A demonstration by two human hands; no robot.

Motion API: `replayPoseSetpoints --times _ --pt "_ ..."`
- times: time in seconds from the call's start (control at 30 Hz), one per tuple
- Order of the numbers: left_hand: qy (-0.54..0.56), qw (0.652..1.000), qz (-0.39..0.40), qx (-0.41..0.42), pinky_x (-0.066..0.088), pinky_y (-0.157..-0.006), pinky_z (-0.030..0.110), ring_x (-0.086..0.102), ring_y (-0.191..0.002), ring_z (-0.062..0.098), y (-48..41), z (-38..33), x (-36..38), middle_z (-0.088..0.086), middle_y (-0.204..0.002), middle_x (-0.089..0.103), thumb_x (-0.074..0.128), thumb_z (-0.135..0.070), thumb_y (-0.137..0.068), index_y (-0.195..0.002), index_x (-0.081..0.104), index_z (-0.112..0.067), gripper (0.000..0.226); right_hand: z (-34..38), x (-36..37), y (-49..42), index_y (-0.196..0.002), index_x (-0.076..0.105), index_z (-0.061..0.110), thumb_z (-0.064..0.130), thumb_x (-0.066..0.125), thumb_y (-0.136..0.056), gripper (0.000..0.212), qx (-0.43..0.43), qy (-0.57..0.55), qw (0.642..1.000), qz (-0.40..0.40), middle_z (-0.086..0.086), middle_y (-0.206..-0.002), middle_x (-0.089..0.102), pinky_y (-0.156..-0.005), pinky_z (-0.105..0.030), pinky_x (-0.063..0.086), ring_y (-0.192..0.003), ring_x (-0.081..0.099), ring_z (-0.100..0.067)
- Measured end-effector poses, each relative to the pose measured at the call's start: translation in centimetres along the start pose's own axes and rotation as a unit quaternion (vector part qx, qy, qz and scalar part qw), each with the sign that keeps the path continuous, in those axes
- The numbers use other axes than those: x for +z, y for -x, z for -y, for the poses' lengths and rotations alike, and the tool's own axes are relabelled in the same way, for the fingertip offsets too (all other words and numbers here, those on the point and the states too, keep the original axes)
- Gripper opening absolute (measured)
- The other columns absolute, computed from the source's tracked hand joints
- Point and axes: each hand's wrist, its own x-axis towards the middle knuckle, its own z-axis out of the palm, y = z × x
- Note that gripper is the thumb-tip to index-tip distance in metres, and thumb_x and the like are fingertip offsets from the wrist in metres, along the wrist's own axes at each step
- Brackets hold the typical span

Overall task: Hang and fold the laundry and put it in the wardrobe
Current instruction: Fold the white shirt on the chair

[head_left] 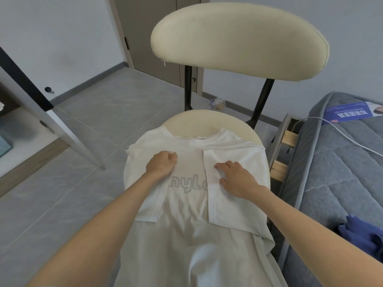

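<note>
A: Where's the white printed T-shirt (186, 204)?
B: Spread on the cream padded chair seat (199, 123). The left hand (162, 165) grip pinches its folded sleeve; the right hand (236, 177) lies flat, grip wide.

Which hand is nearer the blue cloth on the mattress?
Right. The right hand presses flat on the shirt, on the side toward the blue cloth; the left hand pinches the shirt's far side.

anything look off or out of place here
A crumpled wrapper-like scrap lies on the floor behind the chair. The mattress leaves wooden slats bare beside the chair. The white t-shirt on the seat looks fine, only mid-fold.
</note>
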Motion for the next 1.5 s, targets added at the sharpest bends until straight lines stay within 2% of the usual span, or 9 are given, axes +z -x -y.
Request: replayPoseSetpoints --times 0.23,0.4,0.63,0.77,0.87,1.0,1.13,1.3,1.5 --pt "-0.031 0.99 -0.102 0.089 0.033 -0.094 0.035 0.046 -0.111 0.031 -2.3 3.9 -2.3 0.014 -0.115 0.054 0.045 -0.005 -0.09 -0.112 0.057 -0.009 0.025 -1.2 -1.9 -2.4 -0.122 0.055 0.022 0.011 0.047 -0.094 0.031 0.08 -0.154 0.97 -0.173 0.001 -0.122 0.059 -0.084 -0.034 0.049 -0.114 0.052 -0.019" --pt "-0.089 0.994 -0.042 0.057 0.018 -0.113 0.044 0.015 -0.141 0.03 -4.0 5.6 -3.5 0.006 -0.154 0.017 0.066 -0.04 -0.085 -0.149 0.023 -0.031 0.078 -2.9 -1.8 -5.5 -0.142 0.038 0.017 0.02 0.061 -0.09 0.056 0.128 -0.117 0.975 -0.139 -0.005 -0.152 0.03 -0.111 -0.038 0.029 -0.141 0.023 -0.024" --pt "-0.136 0.985 0.092 0.053 -0.007 -0.113 0.056 -0.019 -0.145 0.028 -6.5 6.3 -3.8 0.004 -0.158 -0.021 0.075 -0.069 -0.055 -0.144 -0.022 -0.044 0.134 -5.0 -2.8 -9.0 -0.153 0.011 0.018 0.043 0.072 -0.082 0.097 0.161 -0.063 0.983 -0.056 -0.008 -0.161 0.007 -0.118 -0.05 -0.001 -0.148 -0.006 -0.031" --pt "-0.139 0.986 0.083 0.043 -0.008 -0.113 0.056 -0.011 -0.147 0.027 -8.3 5.6 -3.9 0.008 -0.159 -0.006 0.078 -0.07 -0.049 -0.144 -0.026 -0.038 0.145 -5.2 -3.9 -10.2 -0.154 0.004 0.016 0.046 0.075 -0.078 0.109 0.192 -0.066 0.979 -0.002 -0.01 -0.158 0.017 -0.117 -0.051 0.0 -0.147 0.007 -0.034" --pt "-0.163 0.983 0.058 0.057 -0.002 -0.115 0.05 0.013 -0.142 0.028 -8.9 5.2 -3.9 0.013 -0.148 0.021 0.079 -0.07 -0.048 -0.149 -0.017 -0.028 0.146 -4.8 -4.2 -10.9 -0.148 0.022 0.014 0.049 0.079 -0.072 0.102 0.204 -0.028 0.979 -0.008 -0.015 -0.145 0.035 -0.116 -0.048 0.015 -0.135 0.028 -0.035" --pt "-0.174 0.983 0.039 0.051 0.035 -0.097 0.036 0.046 -0.121 0.031 -8.5 4.6 -4.2 0.008 -0.13 0.051 0.082 -0.066 -0.048 -0.14 0.03 -0.013 0.118 -4.6 -4.5 -10.8 -0.127 0.044 0.012 0.048 0.08 -0.07 0.077 0.212 -0.043 0.976 0.003 -0.009 -0.124 0.05 -0.102 -0.043 0.033 -0.115 0.043 -0.028" --pt "-0.181 0.982 0.044 0.045 0.035 -0.076 0.031 0.057 -0.102 0.025 -7.5 3.8 -5.1 0.0 -0.103 0.061 0.081 -0.061 -0.056 -0.104 0.051 -0.018 0.071 -4.1 -4.7 -9.7 -0.11 0.054 0.013 0.046 0.075 -0.076 0.052 0.181 -0.02 0.983 -0.005 -0.005 -0.112 0.055 -0.087 -0.037 0.039 -0.098 0.047 -0.022" --pt "-0.213 0.968 0.092 0.091 0.046 -0.085 0.035 0.056 -0.102 0.027 -6.7 2.8 -6.5 0.006 -0.093 0.062 0.078 -0.05 -0.07 -0.081 0.063 -0.015 0.039 -3.5 -5.8 -8.0 -0.113 0.058 0.011 0.038 0.067 -0.085 0.04 0.1 0.055 0.993 0.008 -0.007 -0.113 0.06 -0.083 -0.036 0.043 -0.103 0.054 -0.026" --pt "-0.185 0.975 0.023 0.125 0.037 -0.065 0.03 0.059 -0.089 0.028 -6.7 -0.5 -9.1 0.009 -0.098 0.066 0.077 -0.042 -0.076 -0.083 0.056 -0.017 0.034 -2.6 -10.9 -8.5 -0.112 0.059 0.013 0.028 0.062 -0.09 0.027 0.064 0.101 0.991 -0.059 -0.008 -0.11 0.059 -0.075 -0.037 0.044 -0.103 0.057 -0.03"
